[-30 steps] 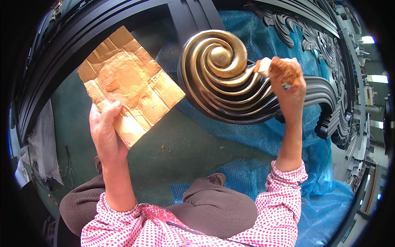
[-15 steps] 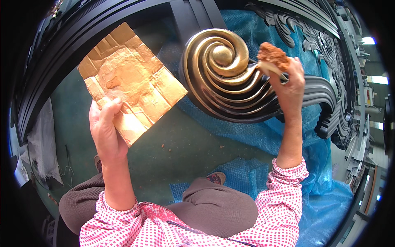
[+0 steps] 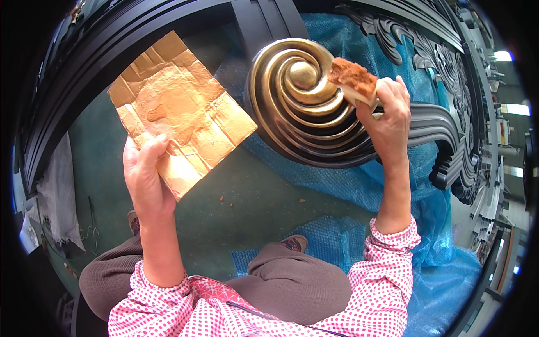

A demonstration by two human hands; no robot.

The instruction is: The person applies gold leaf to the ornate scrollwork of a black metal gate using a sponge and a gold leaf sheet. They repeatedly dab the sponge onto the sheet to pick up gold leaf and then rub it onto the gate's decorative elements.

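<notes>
fingers of both hands are closed on what they carry, a sponge against a gilded spiral scroll and a gold-smeared sheet of cardboard.

right hand (image 3: pixel 387 115) pinches the orange-topped sponge (image 3: pixel 352 80), its stained face touching the upper right of the gold spiral scroll (image 3: pixel 297 95), which lies on blue bubble wrap (image 3: pixel 337 180). left hand (image 3: pixel 147 182) grips the lower edge of the cardboard (image 3: pixel 177 112), thumb on top, holding it tilted above the green floor (image 3: pixel 247 208), just left of the scroll.

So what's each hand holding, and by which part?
The left hand grips the gold-smeared cardboard sheet by its lower corner. The right hand pinches a sponge by its near end against the gold spiral.
</notes>
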